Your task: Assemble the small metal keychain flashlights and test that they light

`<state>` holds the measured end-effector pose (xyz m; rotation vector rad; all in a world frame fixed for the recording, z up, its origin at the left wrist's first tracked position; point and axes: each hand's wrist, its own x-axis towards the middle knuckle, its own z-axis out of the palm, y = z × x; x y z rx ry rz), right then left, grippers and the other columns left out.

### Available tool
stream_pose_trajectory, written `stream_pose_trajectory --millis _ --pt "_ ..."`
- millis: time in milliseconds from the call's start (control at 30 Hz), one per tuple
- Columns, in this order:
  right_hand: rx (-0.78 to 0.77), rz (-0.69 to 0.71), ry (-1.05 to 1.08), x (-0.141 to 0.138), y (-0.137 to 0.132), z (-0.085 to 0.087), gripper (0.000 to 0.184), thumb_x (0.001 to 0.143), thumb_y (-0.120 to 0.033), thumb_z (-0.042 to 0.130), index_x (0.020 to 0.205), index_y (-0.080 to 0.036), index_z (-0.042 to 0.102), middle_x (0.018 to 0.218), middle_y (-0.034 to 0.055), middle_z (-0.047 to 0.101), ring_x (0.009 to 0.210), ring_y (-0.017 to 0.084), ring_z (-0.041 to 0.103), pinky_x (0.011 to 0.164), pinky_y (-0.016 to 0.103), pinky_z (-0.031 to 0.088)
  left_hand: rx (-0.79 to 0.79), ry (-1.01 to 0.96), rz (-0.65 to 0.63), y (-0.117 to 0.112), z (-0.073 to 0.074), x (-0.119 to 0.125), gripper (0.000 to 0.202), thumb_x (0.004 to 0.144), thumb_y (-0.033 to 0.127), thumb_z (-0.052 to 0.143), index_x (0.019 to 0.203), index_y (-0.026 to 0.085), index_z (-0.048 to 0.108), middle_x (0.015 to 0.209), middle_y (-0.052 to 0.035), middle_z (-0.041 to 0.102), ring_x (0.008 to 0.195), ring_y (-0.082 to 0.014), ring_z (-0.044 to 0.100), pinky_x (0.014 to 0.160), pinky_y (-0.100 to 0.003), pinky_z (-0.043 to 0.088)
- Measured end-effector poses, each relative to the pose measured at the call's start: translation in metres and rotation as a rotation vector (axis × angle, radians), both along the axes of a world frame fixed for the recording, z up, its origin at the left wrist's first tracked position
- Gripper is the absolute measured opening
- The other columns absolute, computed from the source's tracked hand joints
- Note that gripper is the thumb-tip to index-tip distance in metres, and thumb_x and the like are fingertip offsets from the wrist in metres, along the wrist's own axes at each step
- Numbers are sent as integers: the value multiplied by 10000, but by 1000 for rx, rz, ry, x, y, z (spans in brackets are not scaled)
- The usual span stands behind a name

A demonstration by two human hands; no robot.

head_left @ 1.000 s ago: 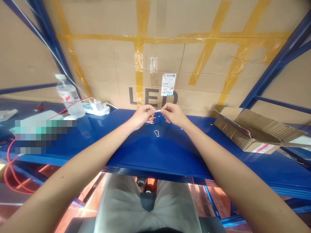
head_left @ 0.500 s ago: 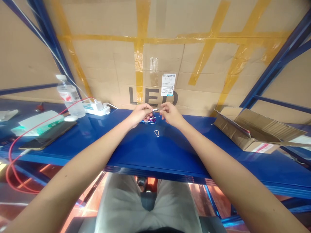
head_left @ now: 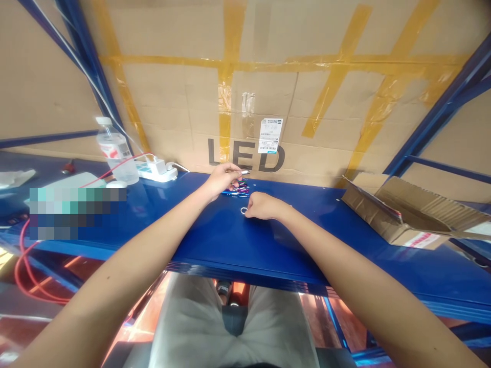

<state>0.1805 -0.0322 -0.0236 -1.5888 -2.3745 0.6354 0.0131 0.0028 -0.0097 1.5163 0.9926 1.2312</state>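
Note:
My left hand [head_left: 223, 179] is closed, pinching a small silver metal cylinder [head_left: 244, 172] at its fingertips above the back of the table; its exact kind is too small to make out. Lower and to the right, my right hand [head_left: 265, 206] has its fingers closed on a silver carabiner [head_left: 243, 210] at the tabletop. Only the carabiner's rounded left end shows; the fingers cover the rest. Just beyond the two hands lies a little pile of shiny blue and purple metal pieces [head_left: 241, 190], partly hidden by my left hand.
The blue table [head_left: 230, 245] backs onto a large cardboard sheet [head_left: 169, 112]. On the right stands an open cardboard box [head_left: 399, 220]. A plastic bottle [head_left: 117, 153], a white power strip [head_left: 161, 173] and a red cable [head_left: 23, 245] are on the left.
My right hand has moved down and nearer from beside my left hand and has closed on the carabiner lying on the table. My left hand still holds the silver cylinder.

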Motion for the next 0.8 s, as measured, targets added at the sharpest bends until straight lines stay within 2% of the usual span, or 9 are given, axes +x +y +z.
stream_pose_trajectory --millis 100,233,300,400,500,600,800 --pt "45 16 56 2 0 0 335 699 -106 725 527 -209 456 478 -5 519 433 117 466 384 247 305 9 7 8 -1 0 1 67 839 104 680 889 128 641 788 -57 675 549 -95 578 449 -201 423" --pt "-31 -102 336 12 11 0 241 795 -42 654 696 -195 496 689 36 683 466 126 594 360 225 418 43 16 32 5 -4 -1 107 855 74 629 941 138 632 768 -22 632 537 -91 556 457 -202 417" --pt "-39 -109 491 18 17 1 221 837 -66 664 735 -187 510 715 43 695 483 125 616 351 217 452 56 28 17 8 -5 -2 99 871 104 610 955 142 648 707 8 583 497 -80 503 452 -201 387" --pt "-59 -47 666 26 24 2 196 873 -162 710 728 -158 577 642 34 659 472 113 595 353 213 482 68 99 -31 7 -4 -1 110 879 183 617 948 140 691 637 30 528 478 -80 444 472 -213 365" --pt "-83 -27 778 31 28 2 180 865 -204 737 736 -136 631 614 20 632 461 104 573 367 220 505 140 238 -92 2 -2 1 137 838 242 684 920 139 721 680 11 585 549 -92 474 534 -226 378" --pt "-99 0 843 32 29 1 168 831 -231 778 755 -130 667 613 13 625 469 101 568 391 230 530 212 315 -153 -1 -1 2 169 807 308 728 800 140 716 671 10 601 576 -95 467 565 -233 356" --pt "-113 41 930 27 24 3 156 779 -222 828 752 -119 715 651 30 646 519 113 604 451 257 593 264 382 -127 -1 1 -1 204 799 332 727 727 141 710 612 15 577 580 -104 452 578 -243 335"
